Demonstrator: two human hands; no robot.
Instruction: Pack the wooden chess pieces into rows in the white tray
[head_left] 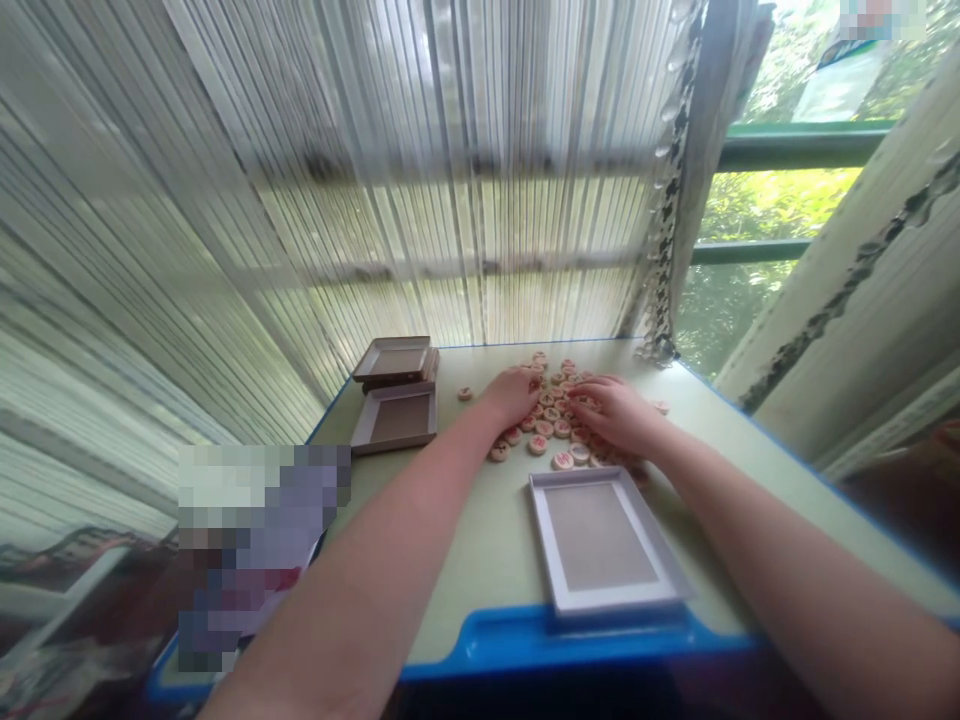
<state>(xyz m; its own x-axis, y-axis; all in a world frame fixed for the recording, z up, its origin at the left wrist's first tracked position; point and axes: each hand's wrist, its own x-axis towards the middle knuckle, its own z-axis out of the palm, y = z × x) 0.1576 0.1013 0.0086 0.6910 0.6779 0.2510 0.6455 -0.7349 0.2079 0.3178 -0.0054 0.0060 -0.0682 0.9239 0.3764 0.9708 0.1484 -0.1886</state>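
Round wooden pieces with red or dark characters lie in a loose heap on the pale green table. At the heap's left side is my left hand, its fingers curled down among the pieces; whether they grip one is hidden. My right hand rests over the right side of the heap, palm down with fingers spread. An open shallow box stands near the front edge, below the heap, with nothing in it. One piece lies apart, left of my left hand.
Two more shallow trays, one brown-edged and one grey, are at the table's back left. The table has a blue rim. A pixelated item lies at the left edge. Striped curtains hang behind.
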